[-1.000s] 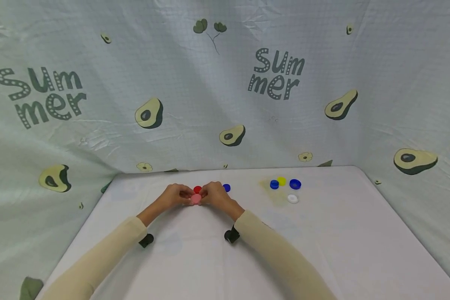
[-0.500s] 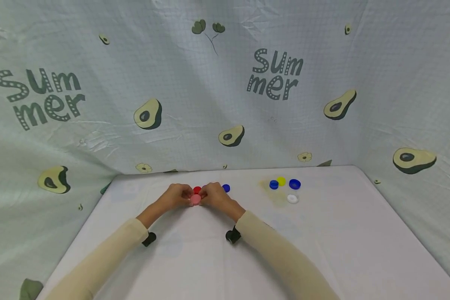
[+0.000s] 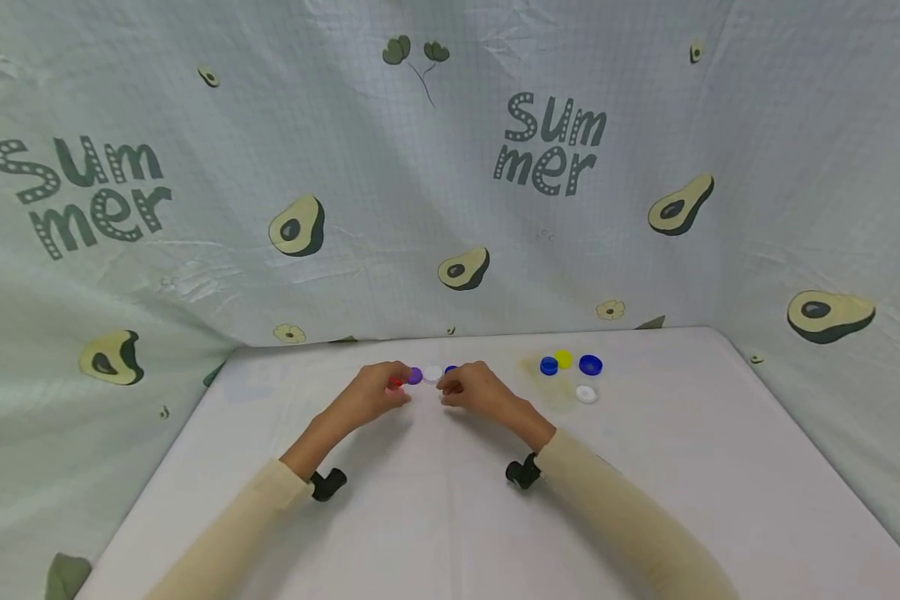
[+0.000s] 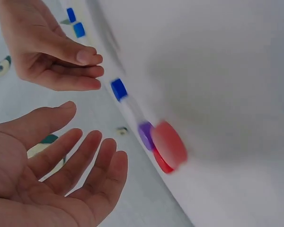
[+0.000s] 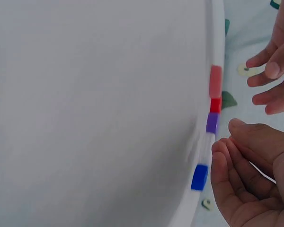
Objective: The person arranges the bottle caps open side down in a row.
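Observation:
A row of bottle caps lies near the table's far edge: pink [image 4: 169, 144], red [image 3: 395, 382], purple [image 3: 415, 376], white [image 3: 432, 373] and blue [image 3: 451, 369]. In the left wrist view the pink cap leans over the red one [image 4: 163, 163]. My left hand [image 3: 396, 387] hovers at the left end of the row with relaxed fingers and holds nothing. My right hand [image 3: 448, 390] is just in front of the white and blue caps, fingers loosely curled, also holding nothing. The right wrist view shows the same row on edge, from pink [image 5: 216, 81] to blue [image 5: 199, 177].
Further right on the white table [image 3: 645, 467] sit two blue caps [image 3: 548, 367] [image 3: 590, 365], a yellow cap [image 3: 563, 359] and a white cap [image 3: 586, 394]. A printed avocado cloth [image 3: 450, 183] hangs behind and at both sides.
Both hands have let go of the pink cap and moved apart, further from me. The purple and white caps, hidden before, now show between them.

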{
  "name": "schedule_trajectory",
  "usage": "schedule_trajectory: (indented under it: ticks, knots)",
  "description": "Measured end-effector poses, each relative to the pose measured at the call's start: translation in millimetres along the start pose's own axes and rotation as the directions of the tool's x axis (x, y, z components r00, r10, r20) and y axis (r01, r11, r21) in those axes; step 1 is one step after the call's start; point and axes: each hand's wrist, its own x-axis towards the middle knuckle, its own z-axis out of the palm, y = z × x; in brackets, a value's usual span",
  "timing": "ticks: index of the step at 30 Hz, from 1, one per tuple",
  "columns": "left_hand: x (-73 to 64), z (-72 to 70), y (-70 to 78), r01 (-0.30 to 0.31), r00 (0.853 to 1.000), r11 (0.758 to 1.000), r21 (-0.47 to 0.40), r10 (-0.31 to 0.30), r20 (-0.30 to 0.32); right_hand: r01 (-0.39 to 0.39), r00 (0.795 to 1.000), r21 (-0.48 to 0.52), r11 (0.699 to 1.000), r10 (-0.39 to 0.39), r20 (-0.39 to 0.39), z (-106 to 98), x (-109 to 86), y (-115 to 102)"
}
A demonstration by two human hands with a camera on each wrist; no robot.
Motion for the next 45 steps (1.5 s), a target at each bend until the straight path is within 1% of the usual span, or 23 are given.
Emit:
schedule_trajectory:
  ticks: [5, 8, 11, 14, 16, 19, 23, 27, 31, 34, 36, 40, 42, 45]
  knots:
    - [11.7, 16.2, 22.4, -0.071, 0.997, 0.997, -0.018, 0.071, 0.014, -0.05, 0.998, -0.017, 0.999, 0.049, -0.043, -22.0, -25.5, 19.2]
    - [20.1, 25.9, 33.9, -0.114, 0.993, 0.993, -0.035, 0.114, 0.013, -0.05, 0.996, -0.03, 0.998, 0.048, -0.08, -33.8, -38.4, 27.7]
    - [30.5, 36.5, 45.0, -0.162, 0.986, 0.985, -0.059, 0.163, 0.02, -0.048, 0.993, -0.039, 0.998, 0.044, -0.108, -44.5, -51.0, 34.4]
    - [43.8, 50.2, 54.3, -0.203, 0.976, 0.976, -0.079, 0.207, 0.059, -0.058, 0.991, -0.054, 0.997, 0.051, -0.123, -54.8, -65.0, 41.2]
    - [52.9, 60.6, 61.6, -0.204, 0.973, 0.975, -0.092, 0.212, 0.087, -0.068, 0.989, -0.066, 0.996, 0.059, -0.137, -61.3, -74.8, 47.9]
    - [66.6, 77.1, 73.6, -0.188, 0.971, 0.975, -0.114, 0.202, 0.126, -0.082, 0.982, -0.074, 0.994, 0.068, -0.178, -70.9, -90.0, 60.2]
    - [82.5, 97.8, 89.3, -0.178, 0.969, 0.973, -0.148, 0.199, 0.147, -0.091, 0.973, -0.088, 0.992, 0.07, -0.218, -84.3, -108.8, 76.8]
    - [97.5, 115.2, 102.7, -0.186, 0.968, 0.966, -0.18, 0.212, 0.137, -0.119, 0.966, -0.118, 0.986, 0.087, -0.242, -98.5, -124.9, 92.7]
    - [110.6, 129.0, 115.9, -0.201, 0.969, 0.961, -0.19, 0.223, 0.105, -0.147, 0.956, -0.121, 0.982, 0.109, -0.272, -112.7, -138.6, 107.0]
    - [118.5, 138.2, 125.2, -0.194, 0.971, 0.959, -0.208, 0.218, 0.095, -0.161, 0.952, -0.132, 0.978, 0.118, -0.284, -121.9, -147.4, 116.4]
    - [122.9, 143.4, 131.0, -0.168, 0.975, 0.96, -0.224, 0.195, 0.103, -0.171, 0.951, -0.139, 0.975, 0.127, -0.281, -126.8, -151.9, 121.9]
    - [131.1, 152.2, 141.3, -0.09, 0.985, 0.968, -0.234, 0.121, 0.121, -0.199, 0.955, -0.117, 0.973, 0.166, -0.245, -133.1, -155.3, 131.7]
    - [135.5, 156.6, 144.9, -0.052, 0.99, 0.973, -0.225, 0.08, 0.114, -0.206, 0.96, -0.097, 0.974, 0.182, -0.213, -134.2, -154.6, 136.0]
    - [141.6, 164.4, 146.9, -0.01, 0.995, 0.973, -0.231, 0.032, 0.09, -0.208, 0.966, -0.072, 0.976, 0.193, -0.173, -133.9, -152.1, 142.6]
